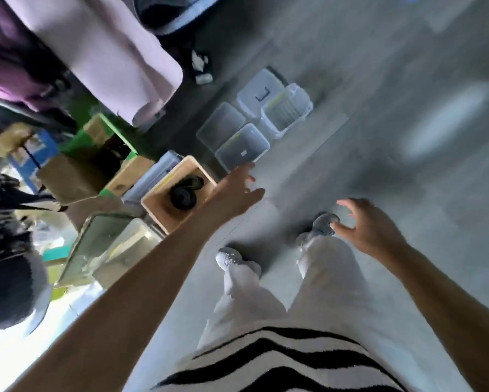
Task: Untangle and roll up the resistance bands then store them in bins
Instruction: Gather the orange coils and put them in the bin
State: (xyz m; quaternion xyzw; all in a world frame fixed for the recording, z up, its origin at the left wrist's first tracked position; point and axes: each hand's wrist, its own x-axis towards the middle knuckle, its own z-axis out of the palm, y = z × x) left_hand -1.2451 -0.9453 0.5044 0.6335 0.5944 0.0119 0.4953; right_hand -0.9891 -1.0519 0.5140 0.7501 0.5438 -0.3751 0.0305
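Left hand and right hand slack-fingered, empty; rolled bands inside wooden box; clear bins beyond.

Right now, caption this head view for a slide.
Left hand reaches past wooden box holding rolled black bands, toward clear bins.

Grey floor under you. Four clear bins sit on it in a tight cluster, edges touching or nearly so: near bin, flat bin beside it, far bin, ribbed bin. Wooden box stands just beside the near bin, on your side. Bigger clear tubs stand past the box, blurred. Your shoes stand on bare floor near the box.
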